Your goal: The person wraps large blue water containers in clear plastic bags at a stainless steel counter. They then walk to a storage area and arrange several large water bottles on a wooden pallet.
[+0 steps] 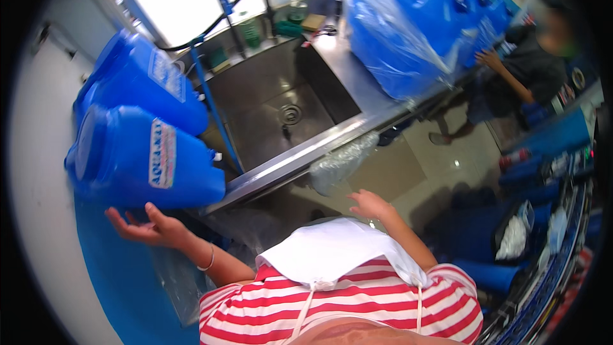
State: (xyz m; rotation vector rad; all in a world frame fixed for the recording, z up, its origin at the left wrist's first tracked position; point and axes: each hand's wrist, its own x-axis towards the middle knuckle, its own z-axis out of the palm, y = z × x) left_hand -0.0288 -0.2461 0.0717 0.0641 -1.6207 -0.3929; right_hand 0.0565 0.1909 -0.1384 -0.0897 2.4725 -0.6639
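My left hand (152,228) is at the lower left with its palm turned up and the fingers apart. It is just below the nearer blue plastic water jug (127,163), which bears a printed label; whether the fingertips touch it I cannot tell. A second blue jug (158,81) stands behind it, to the left of the stainless steel sink (268,105). My right hand (369,205) hangs over the floor in front of the counter, fingers apart and holding nothing. A crumpled clear plastic bag (342,163) hangs at the counter's front edge, beyond that hand.
Several blue jugs (407,33) in clear plastic wrap stand on the steel counter (345,76) to the right. Another person (522,67) is beside them. A blue hose (210,100) dips into the sink. Bottles and a sponge (313,22) line the sink's back ledge. Shelving (560,230) runs along the right.
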